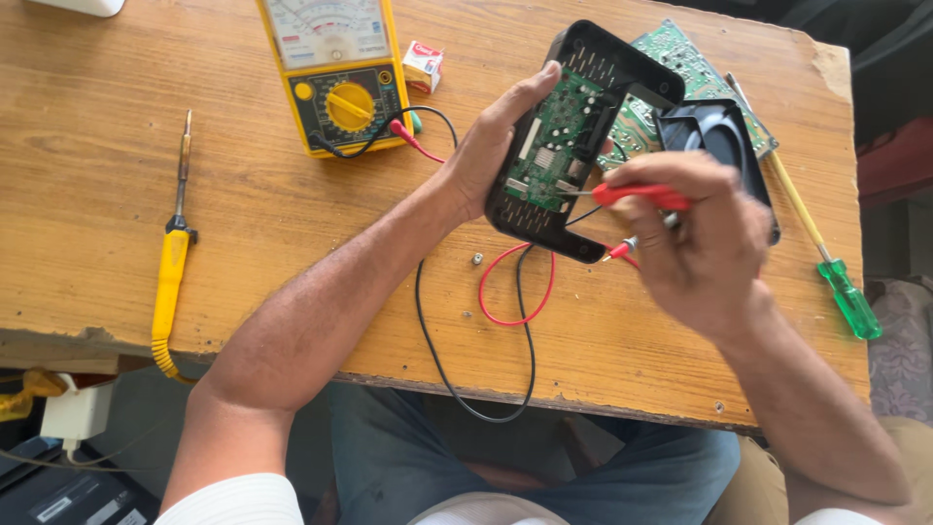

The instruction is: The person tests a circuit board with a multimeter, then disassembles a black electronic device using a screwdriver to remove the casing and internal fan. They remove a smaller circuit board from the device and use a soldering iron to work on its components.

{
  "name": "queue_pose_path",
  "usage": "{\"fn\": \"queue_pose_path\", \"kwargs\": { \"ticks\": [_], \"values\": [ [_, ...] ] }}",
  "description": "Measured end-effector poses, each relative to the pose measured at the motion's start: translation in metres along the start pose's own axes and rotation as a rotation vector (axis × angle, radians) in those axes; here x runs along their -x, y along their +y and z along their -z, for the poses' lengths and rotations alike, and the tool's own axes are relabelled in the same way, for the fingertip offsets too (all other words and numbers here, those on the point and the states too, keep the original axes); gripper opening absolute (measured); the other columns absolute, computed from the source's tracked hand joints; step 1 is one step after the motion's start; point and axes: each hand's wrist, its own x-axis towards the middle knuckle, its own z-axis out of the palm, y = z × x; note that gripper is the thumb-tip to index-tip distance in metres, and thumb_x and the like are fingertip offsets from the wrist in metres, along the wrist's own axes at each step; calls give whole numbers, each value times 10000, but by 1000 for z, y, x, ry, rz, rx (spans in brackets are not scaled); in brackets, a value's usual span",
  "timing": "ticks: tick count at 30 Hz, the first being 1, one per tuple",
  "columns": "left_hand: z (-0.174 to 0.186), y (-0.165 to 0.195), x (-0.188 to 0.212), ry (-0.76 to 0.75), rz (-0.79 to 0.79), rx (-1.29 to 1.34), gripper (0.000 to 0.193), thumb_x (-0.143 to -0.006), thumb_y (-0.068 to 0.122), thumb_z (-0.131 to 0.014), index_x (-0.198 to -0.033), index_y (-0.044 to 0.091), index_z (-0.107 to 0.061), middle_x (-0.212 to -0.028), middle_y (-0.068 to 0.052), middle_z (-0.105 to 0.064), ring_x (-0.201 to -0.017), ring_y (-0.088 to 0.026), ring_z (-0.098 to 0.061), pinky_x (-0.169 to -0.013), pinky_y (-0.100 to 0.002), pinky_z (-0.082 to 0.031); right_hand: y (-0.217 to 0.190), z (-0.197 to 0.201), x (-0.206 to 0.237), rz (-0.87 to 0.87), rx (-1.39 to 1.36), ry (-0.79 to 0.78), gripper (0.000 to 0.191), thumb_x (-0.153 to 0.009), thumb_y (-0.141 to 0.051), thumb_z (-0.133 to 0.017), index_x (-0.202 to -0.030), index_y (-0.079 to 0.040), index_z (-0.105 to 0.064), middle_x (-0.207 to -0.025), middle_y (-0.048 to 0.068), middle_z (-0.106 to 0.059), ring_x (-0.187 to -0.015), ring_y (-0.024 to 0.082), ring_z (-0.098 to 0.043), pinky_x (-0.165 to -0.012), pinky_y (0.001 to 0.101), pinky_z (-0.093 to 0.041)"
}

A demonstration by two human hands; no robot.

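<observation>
Holding an open black plastic case [583,136] with a green circuit board [559,136] inside, the left hand [491,146] has its fingers wrapped around the case's left edge, above the middle of the wooden tabletop [97,146]. The right hand [695,233] pinches a red-handled probe [641,194], tip on the board. A yellow meter [335,73] sits far left; a yellow soldering iron [173,253] lies at the left, a green screwdriver [826,258] at the right.
</observation>
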Motion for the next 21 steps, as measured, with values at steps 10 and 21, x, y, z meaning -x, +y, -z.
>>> {"fn": "queue_pose_path", "kwargs": {
  "ticks": [10,21],
  "values": [
    [-1,-6,-1,107,-3,39,528,-1037,477,-562,-1183,-24,-642,-948,-158,-720,-717,-170,-734,-627,-284,-640,-5,-25,-1,6,3,-71,243,-1049,-15,-712,-1236,-13,-557,-1105,147,-739,-1024,235,-765,-794,292,-631],
    [9,13,1,95,-143,-178,584,-1024,528,-484,-1224,5,-649,-981,-196,-760,-730,-176,-736,-619,-311,-641,2,20,19,-252,186,-34,133,-1085,-8,-780,-1153,-28,-668,-1037,120,-741,-852,188,-750,-726,290,-590]
  ]
}}
